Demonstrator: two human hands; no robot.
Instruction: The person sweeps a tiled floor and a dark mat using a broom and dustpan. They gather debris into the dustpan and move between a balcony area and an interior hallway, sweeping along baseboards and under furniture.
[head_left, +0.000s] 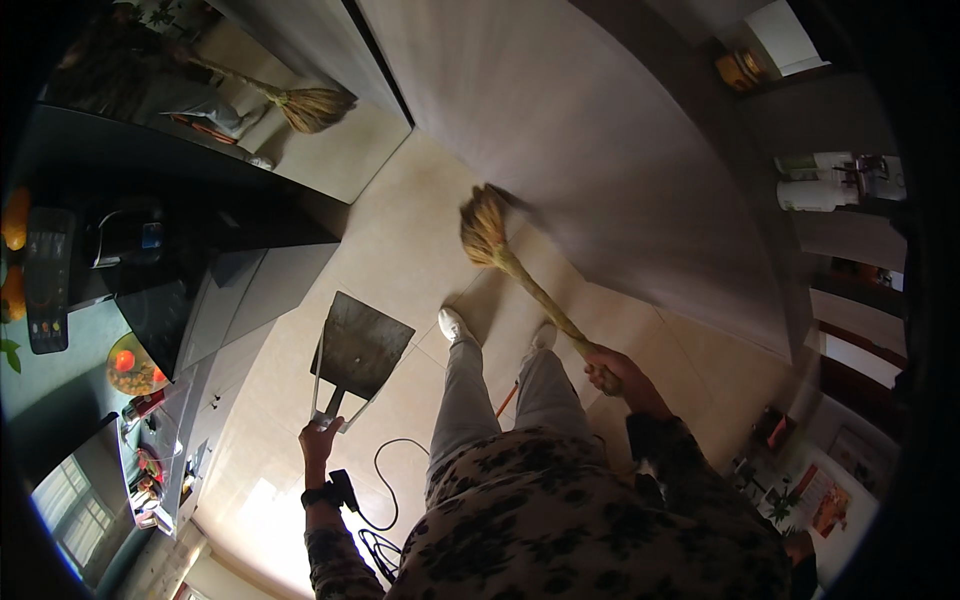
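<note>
My right hand (616, 373) is closed around the handle of a straw broom (484, 232). The broom's bristles are spread near the foot of a large smooth panel, over the tiled floor (390, 262). At the left, my left hand (321, 435) grips the handle of a metal dustpan (364, 345), whose dark, stained pan points forward. The pan lies left of my white shoes (451, 324). From this view I cannot tell whether it touches the floor. A black device with a cable (343, 489) is at my left wrist.
The large panel (600, 150) rises ahead and to the right. On the left are cabinets (277, 285) and a counter with a plate of food (135, 364). A mirror-like panel (315, 142) reflects the broom. The black cable (377, 472) loops beside my left leg.
</note>
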